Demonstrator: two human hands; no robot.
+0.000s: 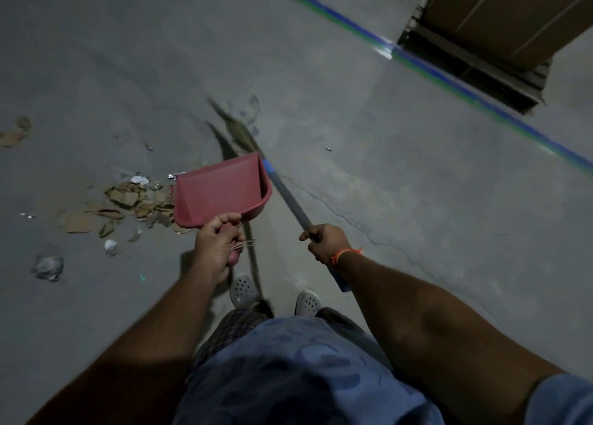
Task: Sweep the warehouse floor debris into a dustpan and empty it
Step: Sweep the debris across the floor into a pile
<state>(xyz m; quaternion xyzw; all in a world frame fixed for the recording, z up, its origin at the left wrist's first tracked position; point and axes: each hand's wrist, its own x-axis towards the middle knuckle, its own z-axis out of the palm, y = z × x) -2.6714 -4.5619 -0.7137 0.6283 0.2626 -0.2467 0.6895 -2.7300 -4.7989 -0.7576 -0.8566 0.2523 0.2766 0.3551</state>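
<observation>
My left hand [215, 245] grips the handle of the red dustpan [221, 189], fingers curled tight around it. My right hand [327, 243] grips the gray broom handle [290, 198], and an orange band [345, 253] sits on that wrist. I hold the dustpan up, tilted, with its open side facing left. The broom's brown bristles [239, 132] reach past the pan. Torn cardboard bits [128, 204] lie in a pile on the gray floor [401, 174], just left of the pan. Blue tape [449, 76] runs across the floor by a pallet [475, 71] with boxes [500, 10].
</observation>
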